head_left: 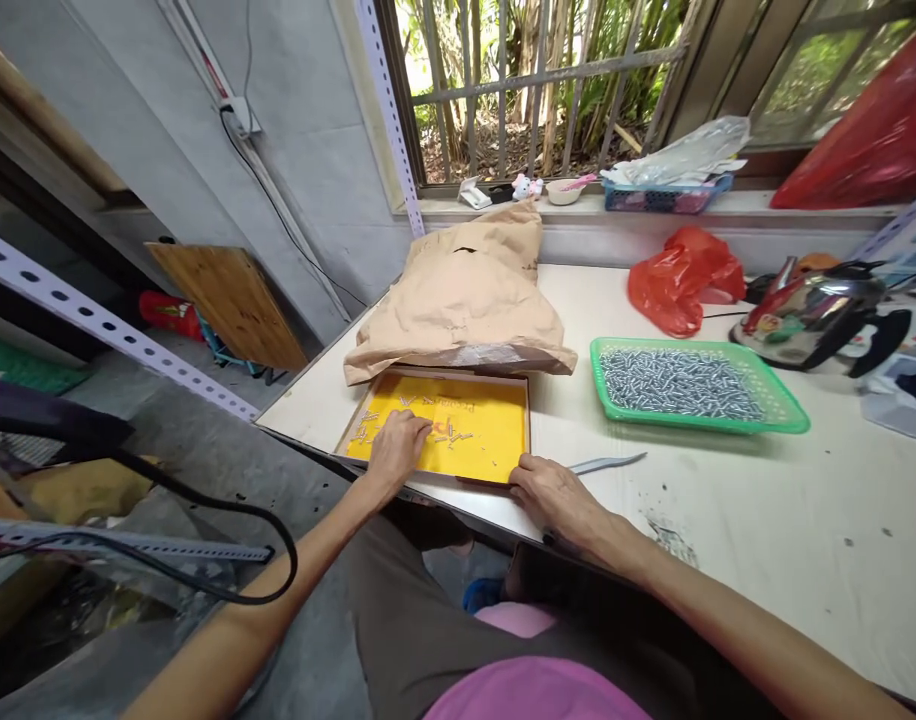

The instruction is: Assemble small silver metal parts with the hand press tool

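Note:
A shallow tray [529,420] with a yellow bottom lies at the table's front edge, and several small metal pins [458,437] are scattered in it. Over its left part is my left hand [398,445], fingers pinched together close to the yellow surface; whatever sits between the fingertips is too small to make out. My right hand [559,490] has its fingers curled on the tray's front right corner. Just beyond that hand lies a grey tweezer-like tool [608,464], partly hidden. To the right stands a green plastic basket [702,428] filled with similar metal pins.
A large brown paper bag [465,290] lies behind the tray, overlapping its back edge. Further right on the table [765,540] are a red plastic bag [683,280] and a shiny kettle [810,310]. A blue basket [664,195] rests on the windowsill.

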The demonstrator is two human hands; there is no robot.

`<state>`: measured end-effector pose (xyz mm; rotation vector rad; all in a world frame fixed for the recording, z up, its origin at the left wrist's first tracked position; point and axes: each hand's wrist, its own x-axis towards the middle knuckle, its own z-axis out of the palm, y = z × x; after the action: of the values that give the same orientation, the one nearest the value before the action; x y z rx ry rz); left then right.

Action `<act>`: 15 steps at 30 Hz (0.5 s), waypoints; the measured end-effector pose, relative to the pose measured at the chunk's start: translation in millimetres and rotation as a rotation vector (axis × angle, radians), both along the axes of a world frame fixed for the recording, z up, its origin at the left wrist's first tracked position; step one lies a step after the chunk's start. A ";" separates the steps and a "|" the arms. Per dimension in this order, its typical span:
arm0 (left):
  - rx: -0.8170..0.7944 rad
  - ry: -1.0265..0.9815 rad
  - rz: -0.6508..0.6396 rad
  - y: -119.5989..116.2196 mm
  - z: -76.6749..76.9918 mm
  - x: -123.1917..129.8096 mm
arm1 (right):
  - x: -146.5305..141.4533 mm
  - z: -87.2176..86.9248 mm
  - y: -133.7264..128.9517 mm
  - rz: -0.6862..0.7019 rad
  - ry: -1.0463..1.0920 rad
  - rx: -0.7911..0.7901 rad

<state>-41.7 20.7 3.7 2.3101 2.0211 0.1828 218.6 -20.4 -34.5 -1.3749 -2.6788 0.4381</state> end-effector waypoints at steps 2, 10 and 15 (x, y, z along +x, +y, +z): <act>-0.063 0.016 0.029 7.1 -3.7 16.2 | 0.3 -1.7 0.0 0.009 -0.001 0.014; -0.110 0.123 0.126 21.2 -9.7 41.5 | -3.6 1.6 -3.1 -0.014 -0.001 -0.018; -0.123 0.148 0.109 21.7 -9.9 47.0 | -7.1 -3.1 0.0 -0.015 0.002 -0.008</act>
<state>5.3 42.4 -6.2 2.2015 2.1615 -0.1078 211.5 -20.4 -37.6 -1.3958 -2.6663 0.4490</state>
